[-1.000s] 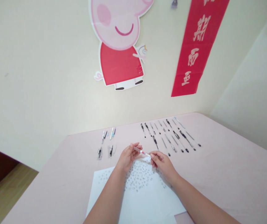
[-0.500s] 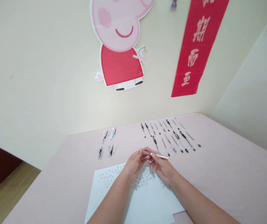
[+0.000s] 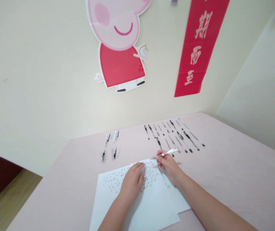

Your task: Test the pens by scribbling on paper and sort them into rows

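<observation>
My right hand [image 3: 168, 166] is closed on a white pen [image 3: 169, 152] with a red band, its point near the top edge of a white sheet of paper [image 3: 152, 205] covered with small marks. My left hand [image 3: 132, 181] lies flat on that paper, fingers stretched out, holding nothing. Both hands rest on a pink table [image 3: 224, 179].
Several dark pens [image 3: 173, 136] lie in rows beyond my right hand. Two pens [image 3: 111, 138] and two pen caps [image 3: 108, 155] lie to the far left. A cartoon pig sticker [image 3: 120, 48] and a red banner [image 3: 197, 48] hang on the cream wall.
My left hand let go of the pen and dropped flat onto the paper. My right hand kept the pen and turned it so its end points up and right.
</observation>
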Demonstrator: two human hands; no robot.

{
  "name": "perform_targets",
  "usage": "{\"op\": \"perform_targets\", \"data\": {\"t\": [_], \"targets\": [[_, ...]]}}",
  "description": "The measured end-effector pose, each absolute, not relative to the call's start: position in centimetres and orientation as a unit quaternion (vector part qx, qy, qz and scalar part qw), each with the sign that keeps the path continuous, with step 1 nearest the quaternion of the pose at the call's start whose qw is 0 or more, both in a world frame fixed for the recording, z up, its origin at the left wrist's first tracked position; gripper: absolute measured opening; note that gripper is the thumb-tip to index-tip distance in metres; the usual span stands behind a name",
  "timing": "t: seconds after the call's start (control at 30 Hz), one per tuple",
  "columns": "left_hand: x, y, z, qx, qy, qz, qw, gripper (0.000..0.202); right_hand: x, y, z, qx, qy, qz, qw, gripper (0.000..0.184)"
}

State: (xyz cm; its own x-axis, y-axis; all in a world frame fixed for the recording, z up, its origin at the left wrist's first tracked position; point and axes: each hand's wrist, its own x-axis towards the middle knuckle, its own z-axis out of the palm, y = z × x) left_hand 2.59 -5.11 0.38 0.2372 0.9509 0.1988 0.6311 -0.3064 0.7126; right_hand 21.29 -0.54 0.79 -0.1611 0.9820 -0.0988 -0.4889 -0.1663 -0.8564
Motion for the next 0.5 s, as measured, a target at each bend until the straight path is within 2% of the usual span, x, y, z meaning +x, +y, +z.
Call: {"op": "perform_targets", "data": {"t": [0.17, 0.27, 0.37, 0.5], "targets": [[2.66, -5.87, 0.6, 0.818, 0.51, 0.188, 0.191, 0.047, 21.53, -0.73, 0.74, -0.4, -0.392, 0.632, 0.536, 0.029], [2.78, -5.93, 0.58, 0.828, 0.509, 0.152, 0.178, 0.053, 21.68, -0.74, 0.5, -0.401, -0.437, 0.623, 0.51, 0.038], [2.84, -5.94, 0.43, 0.829, 0.511, 0.154, 0.169, 0.055, 21.67, -0.73, 0.23, -0.408, -0.466, 0.617, 0.485, 0.044], [2.91, -6.05, 0.52, 0.831, 0.495, 0.193, 0.164, 0.049, 21.68, -0.6, -0.13, -0.421, -0.522, 0.57, 0.475, 0.029]]}}
